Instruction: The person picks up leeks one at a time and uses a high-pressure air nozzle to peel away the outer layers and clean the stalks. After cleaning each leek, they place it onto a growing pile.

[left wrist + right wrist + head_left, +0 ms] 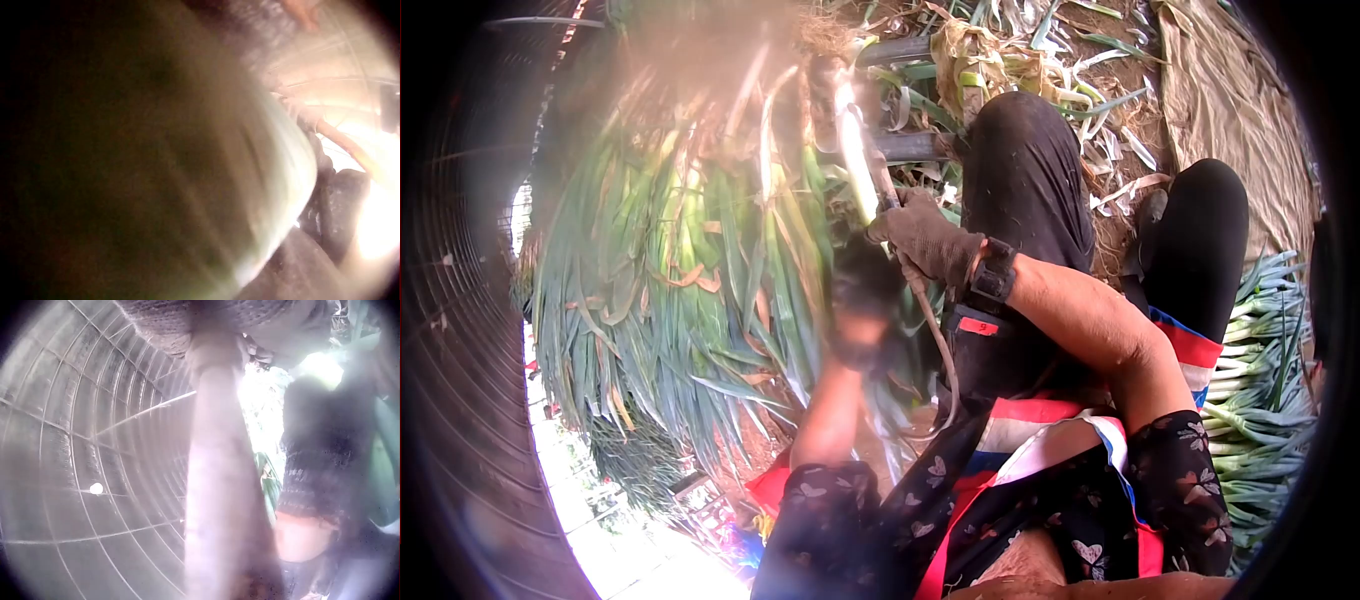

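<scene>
In the head view a long green onion (852,150) stands with its white stalk bared and its brown roots at the top. My left hand (865,280), blurred in a dark glove, grips it lower down. Beside the stalk, my right hand (930,238) in a brown knit glove holds a hose (940,345) with a slim nozzle end. From the right wrist the hose (222,462) looms large under the right hand (169,325), and the dark-gloved left hand (322,444) is to the right. A green surface (269,169) fills much of the left wrist view.
A heap of leafy green onions (670,270) lies on the left. Dark pipes (915,148) and shed husks (1120,130) are beyond the knees. Cleaned onions (1250,400) are stacked on the right, near a brown cloth (1225,110). Ribbed plastic sheeting (460,300) curves along the left.
</scene>
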### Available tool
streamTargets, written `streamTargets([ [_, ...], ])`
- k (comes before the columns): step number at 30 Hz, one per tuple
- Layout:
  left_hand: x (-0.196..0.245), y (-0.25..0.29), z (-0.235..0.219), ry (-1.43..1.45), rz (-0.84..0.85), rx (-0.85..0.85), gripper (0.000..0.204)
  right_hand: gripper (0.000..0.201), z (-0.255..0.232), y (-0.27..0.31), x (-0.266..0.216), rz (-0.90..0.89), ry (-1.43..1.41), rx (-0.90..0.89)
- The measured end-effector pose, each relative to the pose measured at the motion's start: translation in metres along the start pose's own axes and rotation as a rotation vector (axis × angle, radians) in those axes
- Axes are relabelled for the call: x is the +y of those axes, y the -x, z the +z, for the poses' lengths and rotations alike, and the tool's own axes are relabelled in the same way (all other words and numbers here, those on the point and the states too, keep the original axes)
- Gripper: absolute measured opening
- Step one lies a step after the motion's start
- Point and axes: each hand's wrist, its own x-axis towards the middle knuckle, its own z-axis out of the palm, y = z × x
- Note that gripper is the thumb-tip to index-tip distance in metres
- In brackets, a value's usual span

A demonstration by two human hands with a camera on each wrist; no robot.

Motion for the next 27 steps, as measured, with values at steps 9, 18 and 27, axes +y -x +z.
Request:
streamTargets([
  [9,-0.006,-0.008,0.018,0.686,-0.138,-0.034,0.018,0.020,-0.001,-0.022,0.023,-0.122,0.139,0.030],
  [18,-0.082,-0.035,0.046,2.401,-0.518,-0.520,0.018,0.021,0.018,-0.015,0.042,-0.318,0.164,0.165],
  [27,-0.038,-0.009,0.062,2.771,-0.866,-0.640,0.018,0.010,-0.006,-0.092,0.016,-0.126,0.631,-0.035],
])
